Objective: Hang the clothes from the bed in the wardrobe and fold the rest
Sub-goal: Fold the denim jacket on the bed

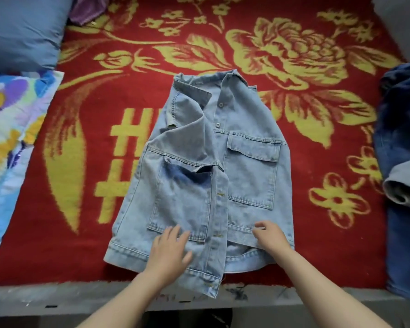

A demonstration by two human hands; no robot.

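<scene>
Now the denim jacket [251, 176] lies front up on the red blanket [81, 256], near the bed's edge. The left hand [169, 247] rests flat on it, fingers spread. The right hand [269, 236] curls at the hem; I cannot tell if it pinches. It looks like smoothing before folding. Next, both hands need to fold it up.

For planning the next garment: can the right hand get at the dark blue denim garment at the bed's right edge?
Probably yes. The right hand touches the light blue denim jacket, and only open red-and-yellow flowered blanket lies between it and the dark blue denim garment.
</scene>
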